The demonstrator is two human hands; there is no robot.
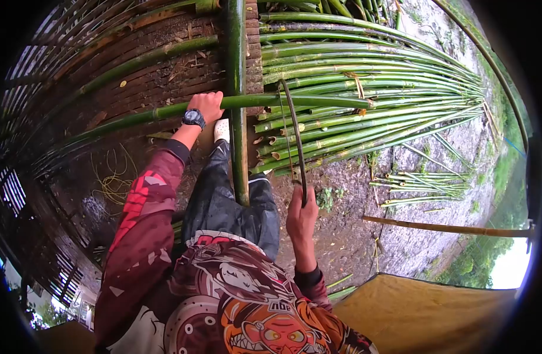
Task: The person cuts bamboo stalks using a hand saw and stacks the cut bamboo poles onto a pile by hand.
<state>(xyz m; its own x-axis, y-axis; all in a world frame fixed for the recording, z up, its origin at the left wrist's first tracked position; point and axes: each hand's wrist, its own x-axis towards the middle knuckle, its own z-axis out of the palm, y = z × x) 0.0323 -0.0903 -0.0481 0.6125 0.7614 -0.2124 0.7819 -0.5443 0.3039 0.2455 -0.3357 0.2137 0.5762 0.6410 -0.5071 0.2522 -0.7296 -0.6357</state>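
Note:
A long green bamboo pole (165, 111) runs crosswise in front of me, resting over a thicker upright-running bamboo (238, 59) that reaches down between my legs. My left hand (206, 107), with a watch on the wrist, is closed around the crosswise pole just left of where the two cross. In my right hand (302, 221) is the handle end of a bow saw (299, 135) with a dark curved frame and a thin blade. The saw's far end reaches the pole to the right of the crossing, the blade overlapping it in this view.
A large stack of cut green bamboo poles (353, 65) lies at the right, with a smaller bundle (427, 187) beyond it on muddy ground. Coiled yellow cord (114, 182) lies at the left. A brown tarp (424, 312) hangs low at the right, near a horizontal bamboo pole (442, 227).

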